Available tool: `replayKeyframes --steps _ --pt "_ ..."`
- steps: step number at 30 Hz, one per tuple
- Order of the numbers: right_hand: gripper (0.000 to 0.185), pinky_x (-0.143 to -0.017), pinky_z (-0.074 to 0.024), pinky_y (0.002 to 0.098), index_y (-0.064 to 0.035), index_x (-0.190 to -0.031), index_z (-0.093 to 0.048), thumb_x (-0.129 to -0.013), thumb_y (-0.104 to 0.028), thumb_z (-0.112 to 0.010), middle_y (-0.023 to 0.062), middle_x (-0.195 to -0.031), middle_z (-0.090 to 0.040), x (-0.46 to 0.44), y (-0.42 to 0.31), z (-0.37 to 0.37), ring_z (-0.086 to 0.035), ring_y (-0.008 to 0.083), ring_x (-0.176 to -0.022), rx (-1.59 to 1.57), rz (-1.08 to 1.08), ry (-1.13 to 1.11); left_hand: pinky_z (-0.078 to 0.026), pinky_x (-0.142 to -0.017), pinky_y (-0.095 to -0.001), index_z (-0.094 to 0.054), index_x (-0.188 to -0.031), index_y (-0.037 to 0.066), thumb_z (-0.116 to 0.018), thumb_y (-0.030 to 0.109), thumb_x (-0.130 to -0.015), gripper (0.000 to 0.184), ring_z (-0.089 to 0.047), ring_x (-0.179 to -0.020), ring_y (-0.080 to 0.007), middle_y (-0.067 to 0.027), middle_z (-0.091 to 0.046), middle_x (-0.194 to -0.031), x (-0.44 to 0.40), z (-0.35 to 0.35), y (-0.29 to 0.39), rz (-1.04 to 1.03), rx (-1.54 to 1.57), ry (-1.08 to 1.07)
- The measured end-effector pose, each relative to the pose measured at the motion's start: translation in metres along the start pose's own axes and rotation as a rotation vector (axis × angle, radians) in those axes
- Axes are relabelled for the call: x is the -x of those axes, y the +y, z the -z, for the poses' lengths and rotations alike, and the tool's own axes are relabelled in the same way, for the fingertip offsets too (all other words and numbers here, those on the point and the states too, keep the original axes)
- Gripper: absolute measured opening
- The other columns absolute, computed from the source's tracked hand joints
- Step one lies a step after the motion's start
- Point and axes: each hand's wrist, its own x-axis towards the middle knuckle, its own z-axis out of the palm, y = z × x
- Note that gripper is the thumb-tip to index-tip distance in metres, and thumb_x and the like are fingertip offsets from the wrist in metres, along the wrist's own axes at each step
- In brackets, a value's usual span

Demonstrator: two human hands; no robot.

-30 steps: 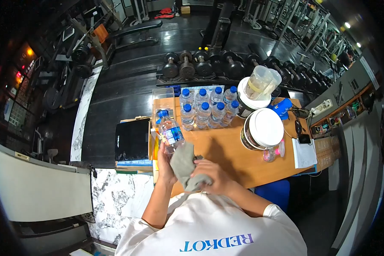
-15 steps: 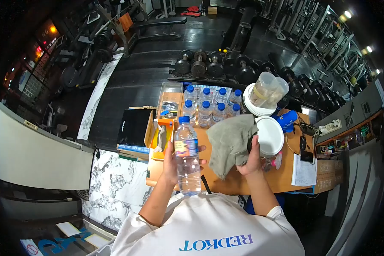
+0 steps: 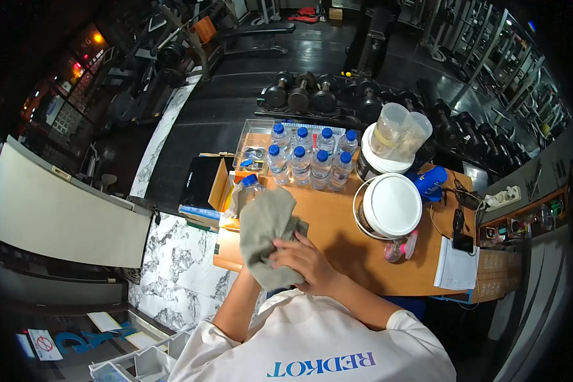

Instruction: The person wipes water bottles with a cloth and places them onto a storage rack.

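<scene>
A grey-green cloth [image 3: 270, 235] is draped over the front of a clear plastic water bottle [image 3: 252, 184]. Only the bottle's blue cap and shoulder show above the cloth. My right hand [image 3: 305, 262] presses and grips the cloth against the bottle, fingers bent. Behind the cloth, my left hand is hidden and only its forearm [image 3: 238, 305] shows; the bottle stands upright above it, off the table. Beyond my hands, several capped water bottles [image 3: 320, 167] stand in two rows on the wooden table [image 3: 328, 219].
A white-lidded tub [image 3: 393, 205] stands right of centre, with a pink-topped spray bottle [image 3: 398, 248] in front. Behind it are another tub [image 3: 375, 165] holding clear plastic cups [image 3: 391, 127] and a blue cup [image 3: 431, 183]. A notebook [image 3: 457, 267] lies at the right edge. Dumbbells [image 3: 325, 95] line a rack behind.
My right hand has moved left with the cloth and brought it onto the bottle. The bottle has shifted slightly left and is now mostly covered.
</scene>
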Motion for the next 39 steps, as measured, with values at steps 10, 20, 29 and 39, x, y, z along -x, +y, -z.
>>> replayKeyframes --steps 10,20,29,39 --pt "0.044 -0.096 -0.0433 0.0398 -0.0079 -0.124 -0.049 -0.094 -0.04 -0.048 0.0095 -0.12 -0.058 0.073 0.046 0.035 -0.055 0.0231 -0.111 -1.01 -0.738 0.307 -0.049 -0.09 -0.0402 -0.046 -0.124 0.005 -0.048 0.06 -0.088 0.066 -0.061 -0.103 -0.0237 -0.0121 -0.061 -0.111 0.062 -0.108 0.005 -0.088 -0.214 0.097" --pt "0.035 -0.098 -0.0381 0.0485 -0.0027 -0.108 -0.055 -0.079 -0.019 -0.065 0.0161 -0.122 -0.051 0.003 0.035 0.048 -0.046 0.0345 -0.119 -0.409 -0.164 0.19 -0.049 -0.089 -0.0385 -0.036 -0.135 0.009 -0.059 0.059 -0.082 0.076 -0.055 -0.111 -0.0219 -0.0094 -0.051 -0.124 0.089 -0.102 -0.007 0.067 -0.271 -0.107" --pt "0.042 -0.098 -0.0378 0.0478 -0.0074 -0.095 -0.055 -0.056 -0.007 -0.071 0.0115 -0.124 -0.048 0.055 0.017 0.007 -0.036 0.0407 -0.125 -0.032 0.057 -0.126 -0.05 -0.085 -0.0356 -0.048 -0.125 0.007 -0.034 0.076 -0.082 0.082 -0.06 -0.098 -0.0216 -0.0091 -0.06 -0.108 0.076 -0.118 0.02 -0.119 -0.155 0.227" --pt "0.018 -0.074 -0.0489 0.0348 -0.001 -0.1 -0.058 -0.088 -0.015 -0.057 0.0104 -0.08 -0.063 0.07 0.041 0.023 -0.063 0.024 -0.079 -0.58 -0.548 0.316 -0.05 -0.082 -0.034 -0.044 -0.126 0.007 -0.051 0.066 -0.082 0.074 -0.06 -0.097 -0.0201 -0.0091 -0.058 -0.11 0.071 -0.104 0.024 -0.235 -0.36 0.169"
